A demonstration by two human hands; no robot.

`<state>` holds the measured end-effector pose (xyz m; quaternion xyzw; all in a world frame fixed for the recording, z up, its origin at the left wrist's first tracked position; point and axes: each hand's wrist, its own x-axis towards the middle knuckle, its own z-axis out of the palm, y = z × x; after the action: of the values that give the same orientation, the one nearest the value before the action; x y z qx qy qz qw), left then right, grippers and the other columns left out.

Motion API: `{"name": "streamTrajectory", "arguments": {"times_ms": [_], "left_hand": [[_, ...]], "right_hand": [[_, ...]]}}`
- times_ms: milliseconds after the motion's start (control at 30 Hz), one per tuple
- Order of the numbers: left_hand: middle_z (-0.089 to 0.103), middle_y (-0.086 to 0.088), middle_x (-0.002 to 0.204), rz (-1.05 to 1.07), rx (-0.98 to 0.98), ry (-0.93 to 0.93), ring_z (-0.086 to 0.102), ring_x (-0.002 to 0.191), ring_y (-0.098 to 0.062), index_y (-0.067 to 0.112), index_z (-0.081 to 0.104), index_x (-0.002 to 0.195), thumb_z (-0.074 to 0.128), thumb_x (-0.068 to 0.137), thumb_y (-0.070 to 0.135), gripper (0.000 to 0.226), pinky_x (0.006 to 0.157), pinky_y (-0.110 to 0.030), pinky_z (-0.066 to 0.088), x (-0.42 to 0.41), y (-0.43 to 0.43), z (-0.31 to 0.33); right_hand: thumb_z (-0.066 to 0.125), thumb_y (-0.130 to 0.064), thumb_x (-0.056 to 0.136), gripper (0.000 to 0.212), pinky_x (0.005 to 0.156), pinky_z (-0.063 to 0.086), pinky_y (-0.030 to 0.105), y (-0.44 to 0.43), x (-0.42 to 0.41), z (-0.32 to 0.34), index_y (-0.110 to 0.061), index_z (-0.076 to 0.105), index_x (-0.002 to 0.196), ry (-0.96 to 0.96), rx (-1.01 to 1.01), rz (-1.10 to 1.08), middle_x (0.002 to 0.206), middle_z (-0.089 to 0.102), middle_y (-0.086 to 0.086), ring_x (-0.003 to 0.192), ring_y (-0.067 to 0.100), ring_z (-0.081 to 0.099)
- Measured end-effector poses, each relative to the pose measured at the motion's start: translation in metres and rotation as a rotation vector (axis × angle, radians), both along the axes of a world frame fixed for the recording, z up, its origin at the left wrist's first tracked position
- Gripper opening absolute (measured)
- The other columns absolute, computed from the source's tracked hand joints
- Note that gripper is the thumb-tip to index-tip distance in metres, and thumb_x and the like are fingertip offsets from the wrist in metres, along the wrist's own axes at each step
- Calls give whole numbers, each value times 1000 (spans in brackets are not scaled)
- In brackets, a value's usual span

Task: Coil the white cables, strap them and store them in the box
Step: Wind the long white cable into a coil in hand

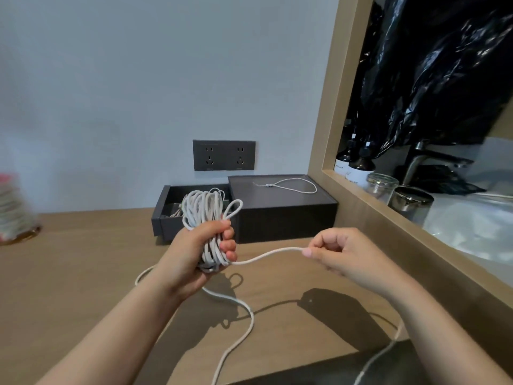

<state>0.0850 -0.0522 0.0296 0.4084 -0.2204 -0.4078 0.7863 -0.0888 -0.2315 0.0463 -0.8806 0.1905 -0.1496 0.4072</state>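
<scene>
White cable coil [204,209], one, gripped by left hand [194,248]; right hand [341,251] pinches its loose strand [266,255].

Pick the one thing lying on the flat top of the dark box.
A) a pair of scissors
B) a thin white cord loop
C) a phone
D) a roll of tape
B: a thin white cord loop lies alone on the top of the dark box, apart from the white cable being coiled.
</scene>
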Motion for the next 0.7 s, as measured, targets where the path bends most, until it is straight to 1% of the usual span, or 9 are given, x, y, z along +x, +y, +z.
{"name": "streamTrajectory", "arguments": {"times_ms": [67, 133, 200, 267, 333, 400, 433, 533, 700], "left_hand": [[46, -2, 58, 32, 25, -41, 44, 45, -8, 8, 48, 75, 55, 80, 8, 9, 42, -20, 44, 3, 3, -2], [47, -4, 61, 61, 42, -74, 45, 47, -9, 7, 49, 77, 54, 84, 6, 8, 43, -21, 44, 4, 5, -3], [47, -5, 63, 101, 64, -124, 47, 48, -10, 7, 51, 78, 52, 89, 3, 11, 44, -22, 45, 3, 5, -5], [48, -6, 63, 141, 74, -168, 48, 49, -12, 5, 51, 80, 51, 92, 1, 13, 46, -23, 46, -2, 4, -6], [49, -8, 63, 164, 77, -212, 48, 50, -13, 3, 52, 81, 51, 92, 0, 12, 46, -25, 46, -9, 4, -8], [49, -10, 63, 180, 86, -272, 48, 51, -16, 1, 52, 83, 51, 92, -2, 10, 47, -26, 47, -19, 4, -9], [49, -11, 63, 182, 92, -305, 48, 51, -18, 0, 52, 83, 51, 92, -3, 10, 47, -27, 48, -23, 3, -11], [48, -16, 66, 176, 102, -384, 49, 54, -22, -1, 54, 81, 53, 92, -3, 11, 50, -30, 48, -32, 3, -14], [49, -18, 68, 199, 119, -431, 49, 56, -24, -1, 55, 83, 54, 92, -1, 9, 54, -33, 49, -33, 3, -10]], "right_hand": [[69, -29, 88, 17, 57, 46, 16, -2, -8, 1, -24, 72, 72, 35, -4, -9, 60, 62, -7, 56, 2, 55], [70, -30, 87, 18, 61, 49, 19, -2, -12, 1, -26, 73, 70, 60, -49, -36, 65, 65, -5, 60, 4, 57], [70, -36, 86, 20, 59, 47, 22, -1, -14, 1, -27, 72, 69, 73, -155, -75, 66, 64, -5, 59, 2, 55], [69, -39, 87, 22, 57, 43, 22, 1, -14, 4, -27, 71, 68, 66, -265, -99, 64, 61, -10, 58, 1, 53], [66, -37, 90, 25, 57, 40, 21, 6, -13, 8, -24, 67, 68, 31, -300, -92, 60, 58, -15, 58, -1, 52], [62, -32, 94, 26, 56, 42, 19, 13, -10, 10, -16, 64, 73, -20, -215, -52, 54, 57, -13, 51, 1, 51], [61, -28, 95, 25, 55, 45, 19, 16, -9, 12, -12, 63, 77, -44, -140, -28, 53, 58, -8, 50, 5, 54], [59, -19, 96, 20, 55, 53, 22, 23, -6, 18, -3, 64, 85, -98, 43, 12, 57, 62, 3, 52, 14, 61], [61, -11, 94, 14, 60, 55, 23, 27, -3, 27, 1, 67, 91, -120, 180, 73, 63, 63, 7, 57, 14, 61]]}}
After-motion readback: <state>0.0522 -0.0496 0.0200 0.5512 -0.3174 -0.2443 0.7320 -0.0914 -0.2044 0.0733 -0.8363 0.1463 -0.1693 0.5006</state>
